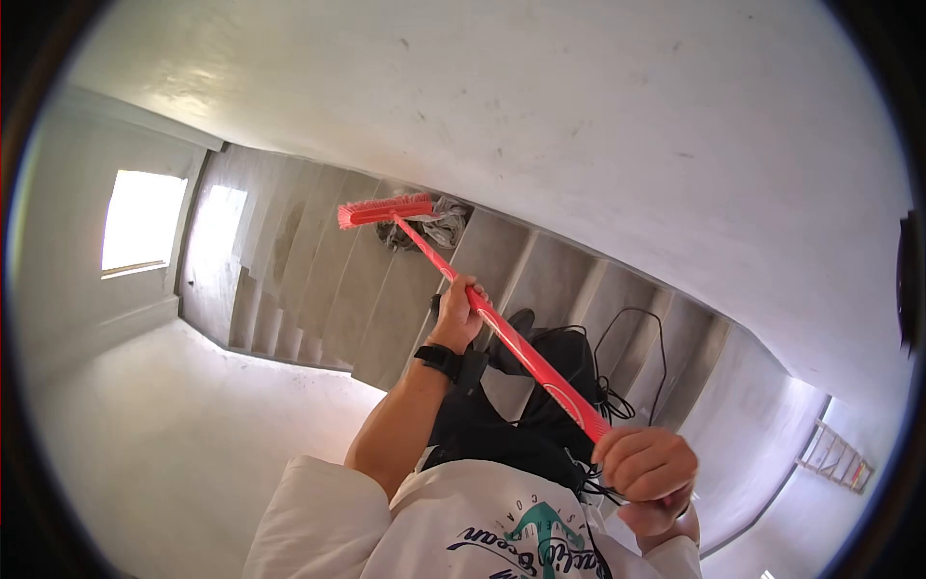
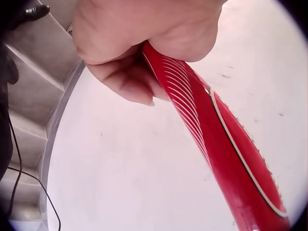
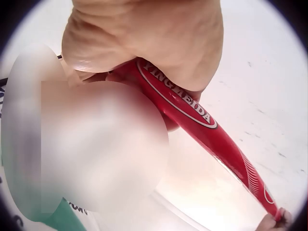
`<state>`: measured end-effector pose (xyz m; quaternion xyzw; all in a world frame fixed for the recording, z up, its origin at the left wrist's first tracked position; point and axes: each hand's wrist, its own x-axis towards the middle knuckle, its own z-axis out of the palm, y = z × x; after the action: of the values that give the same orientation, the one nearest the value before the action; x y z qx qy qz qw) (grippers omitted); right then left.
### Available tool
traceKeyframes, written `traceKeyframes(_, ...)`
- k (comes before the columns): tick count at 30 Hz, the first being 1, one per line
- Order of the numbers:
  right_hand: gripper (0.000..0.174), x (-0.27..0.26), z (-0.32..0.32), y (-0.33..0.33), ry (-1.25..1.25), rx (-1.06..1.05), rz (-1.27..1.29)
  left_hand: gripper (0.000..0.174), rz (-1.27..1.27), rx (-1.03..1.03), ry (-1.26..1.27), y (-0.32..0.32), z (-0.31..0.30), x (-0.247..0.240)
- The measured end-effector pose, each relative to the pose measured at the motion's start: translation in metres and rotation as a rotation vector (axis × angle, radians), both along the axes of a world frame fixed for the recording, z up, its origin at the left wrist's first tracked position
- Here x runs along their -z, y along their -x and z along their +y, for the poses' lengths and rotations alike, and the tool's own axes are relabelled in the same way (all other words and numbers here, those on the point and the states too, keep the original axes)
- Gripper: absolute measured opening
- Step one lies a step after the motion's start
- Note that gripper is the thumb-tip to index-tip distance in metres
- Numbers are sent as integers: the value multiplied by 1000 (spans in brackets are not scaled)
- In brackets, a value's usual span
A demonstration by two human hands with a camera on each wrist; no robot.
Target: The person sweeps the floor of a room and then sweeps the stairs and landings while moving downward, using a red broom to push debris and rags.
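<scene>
Clearly, left grip (image 1: pixel 458 314) and right grip (image 1: pixel 646 473) clamped round a smooth, glossy, tubular red broom handle (image 1: pixel 533 362).

Grey steps (image 1: pixel 371 299) carry crumpled grey-and-dark bundle (image 1: pixel 446 230), close to their side edge. Brownish stain (image 1: pixel 288 232) marks steps left of bundle in head view. Right of bundle, black cable (image 1: pixel 664 355) loops over steps; dark shoe (image 1: pixel 522 320) sits between bundle and cable loop.

Left hand (image 2: pixel 144 38) round a red handle (image 2: pixel 211 132), pale wall (image 2: pixel 120 154) behind, grey steps (image 2: pixel 36 67) and black cable (image 2: pixel 39 182) at left.
</scene>
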<state>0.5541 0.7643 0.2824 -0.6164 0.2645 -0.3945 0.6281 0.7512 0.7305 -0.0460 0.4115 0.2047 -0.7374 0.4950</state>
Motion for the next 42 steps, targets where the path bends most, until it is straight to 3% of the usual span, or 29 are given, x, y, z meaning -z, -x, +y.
traceKeyframes(4,24,-31,-46,0,42,-168,-89,11,71,1,48,-1,2,-32)
traceKeyframes(9,29,-41,-116,-47,37,-568,-164,14,245,-101,-39,5,-11,-49)
traceKeyframes(10,28,-36,-119,-64,-8,-480,-173,15,297,-125,-60,2,-16,-45)
traceKeyframes(11,28,-25,-123,-84,-17,-523,-172,15,300,-170,-58,2,-24,-31)
traceKeyframes(13,36,10,-122,-126,-53,-247,-100,17,282,-170,-236,-6,-48,24)
traceKeyframes(14,36,28,-120,-149,-54,-282,-94,17,291,-204,-230,-19,-48,56)
traceKeyframes(15,40,47,-120,-172,18,-468,-24,12,340,-237,-174,-34,-48,92)
traceKeyframes(16,45,61,-127,-191,98,-659,40,9,381,-277,-110,-55,-56,114)
traceKeyframes(17,45,66,-128,-204,101,-695,37,9,382,-313,-102,-77,-64,113)
traceKeyframes(19,47,66,-117,-214,-13,-556,31,11,287,-427,-103,-96,-50,94)
traceKeyframes(25,44,67,-132,-198,46,-624,-6,6,190,-660,-78,-109,-71,75)
traceKeyframes(27,49,44,-145,-191,77,-669,-33,10,145,-617,-108,-116,-81,35)
traceKeyframes(29,46,4,-153,-198,116,-531,95,14,165,-592,-120,-110,-88,-7)
traceKeyframes(33,42,-26,-201,-206,64,-552,132,21,295,-522,-113,-80,-101,-30)
traceKeyframes(37,47,22,-221,-250,-99,-551,142,13,362,-566,-221,-59,-113,24)
traceKeyframes(39,47,73,-223,-271,-65,-490,280,11,364,-655,-175,-60,-128,105)
traceKeyframes(41,47,84,-211,-289,26,-610,193,7,336,-714,-259,-105,-134,96)
traceKeyframes(42,48,90,-209,-289,109,-679,102,7,263,-793,-146,-114,-136,104)
